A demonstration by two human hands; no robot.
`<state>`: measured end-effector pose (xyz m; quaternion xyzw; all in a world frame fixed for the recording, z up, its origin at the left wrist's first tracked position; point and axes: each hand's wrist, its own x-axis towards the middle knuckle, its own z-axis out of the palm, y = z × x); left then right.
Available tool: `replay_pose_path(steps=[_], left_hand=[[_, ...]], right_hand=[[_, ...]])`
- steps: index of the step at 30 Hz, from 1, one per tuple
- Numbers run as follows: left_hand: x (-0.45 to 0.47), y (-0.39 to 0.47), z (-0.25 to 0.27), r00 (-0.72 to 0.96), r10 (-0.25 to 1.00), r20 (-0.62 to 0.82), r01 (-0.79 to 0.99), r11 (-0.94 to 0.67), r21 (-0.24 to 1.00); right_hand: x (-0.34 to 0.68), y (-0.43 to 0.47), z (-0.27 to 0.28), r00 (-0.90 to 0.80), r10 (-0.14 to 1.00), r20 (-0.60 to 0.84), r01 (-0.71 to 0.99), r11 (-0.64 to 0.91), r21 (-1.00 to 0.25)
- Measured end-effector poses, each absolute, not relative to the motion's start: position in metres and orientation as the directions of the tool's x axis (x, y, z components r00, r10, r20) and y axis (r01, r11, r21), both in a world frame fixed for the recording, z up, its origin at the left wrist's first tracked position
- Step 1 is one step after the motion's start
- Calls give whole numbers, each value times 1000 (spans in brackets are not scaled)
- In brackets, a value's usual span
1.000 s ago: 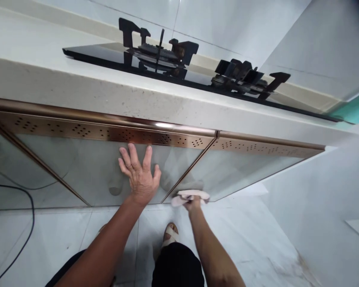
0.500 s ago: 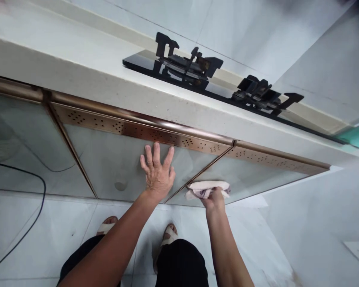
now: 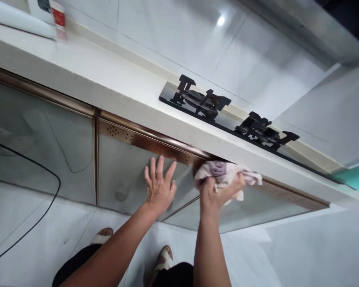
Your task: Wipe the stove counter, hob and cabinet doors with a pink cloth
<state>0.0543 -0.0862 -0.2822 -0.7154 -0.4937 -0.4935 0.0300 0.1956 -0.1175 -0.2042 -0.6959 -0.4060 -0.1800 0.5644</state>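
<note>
The right hand [image 3: 217, 193] clenches its grip around a crumpled white-and-purple cloth [image 3: 219, 170] at the copper-coloured metal top rail [image 3: 155, 134] of grey glass cabinet doors [image 3: 118, 167], the left hand [image 3: 160, 189] spread unclenched on one.

A pale counter [image 3: 107, 71] is topped by a black hob [image 3: 227, 123], with a tiled floor [image 3: 26, 215] seen below.
The counter is run on a slant across the view, and the hob is set lengthwise along it, with two dark burners [image 3: 202, 103] carried on its glossy plate; at the far left, a white object [image 3: 18, 24], cut off by the frame, is placed just beside a small red-and-white item [image 3: 59, 18]; on the whitish floor, marked by thin joints, two light sandals [image 3: 100, 238] are planted apart, and its left part is crossed in view by a black cable [image 3: 59, 183], whose contact with the tiles cannot be judged.
</note>
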Motion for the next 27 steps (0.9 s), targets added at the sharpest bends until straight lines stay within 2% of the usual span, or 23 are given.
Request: replay_pose_path(steps=[2,4,7,9,11,14,17,20,24,27], left_hand=[[59,-83,-286,-43,668,743,723,-493,485],[64,-78,-293,-102,663,742,700,-483,527],[64,-73,-304,-137,678,723,684,-463,564],[58,-73,-306,-101,690,717,697,-465,545],[51,-74,-304,-65,684,727,714,-477,513],[44,-79,-295,-67,679,731,734,-463,497],[46,-84,-288,-70,701,710,739,-441,509],[50,-88,-286,-74,708,703,722,-448,527],[52,-92,-284,-82,702,708,706,-461,538],[49,-93,-285,-88,696,713,704,-463,539]], right_hand=[[172,-114,-208,391,379,838,897,46,-439],[147,-109,-208,169,437,883,955,149,-257],[122,-100,-202,1,549,836,950,261,-173],[119,-96,-200,1,565,825,945,268,-185],[129,-93,-203,43,526,849,952,238,-195],[164,-92,-215,180,379,908,967,102,-235],[208,-98,-223,388,229,893,922,-91,-377],[237,-109,-222,518,149,842,851,-194,-489],[233,-114,-216,580,162,799,814,-164,-557],[208,-109,-214,565,210,798,825,-160,-542]])
